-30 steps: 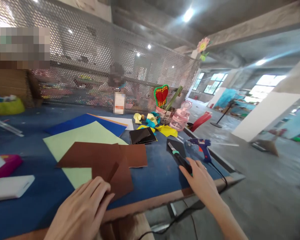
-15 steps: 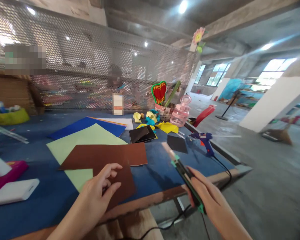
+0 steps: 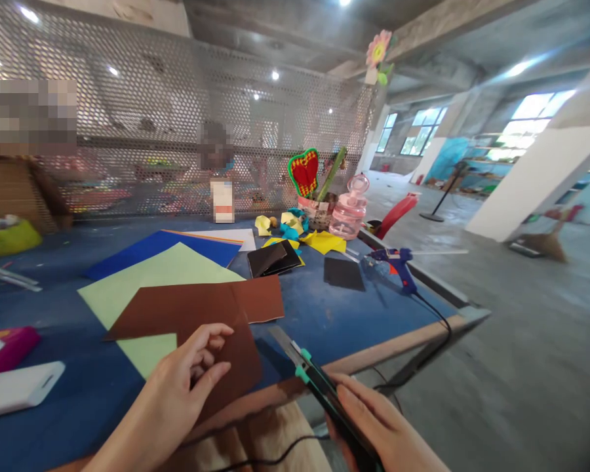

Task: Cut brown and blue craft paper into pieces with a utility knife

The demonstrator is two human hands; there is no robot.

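Note:
My right hand point(image 3: 381, 432) grips a black and green utility knife point(image 3: 319, 387) with its blade out, held over the table's near edge. Its tip points toward the brown paper sheet point(image 3: 196, 314). My left hand point(image 3: 187, 387) rests on the near corner of that brown sheet, fingers curled and pinching the paper. The brown sheet lies over a pale green sheet point(image 3: 162, 275), which overlaps a blue sheet point(image 3: 172, 246).
A blue glue gun point(image 3: 398, 262) with a black cord lies at the table's right edge. Black squares point(image 3: 344, 273), yellow scraps, a pink bottle point(image 3: 348, 216) and a heart ornament point(image 3: 303, 172) stand behind. A white block point(image 3: 17, 389) and pink item lie left. A perforated screen backs the table.
My right hand picked the knife up from beside the glue gun and brought it back toward me and left. My left hand shifted slightly on the brown sheet.

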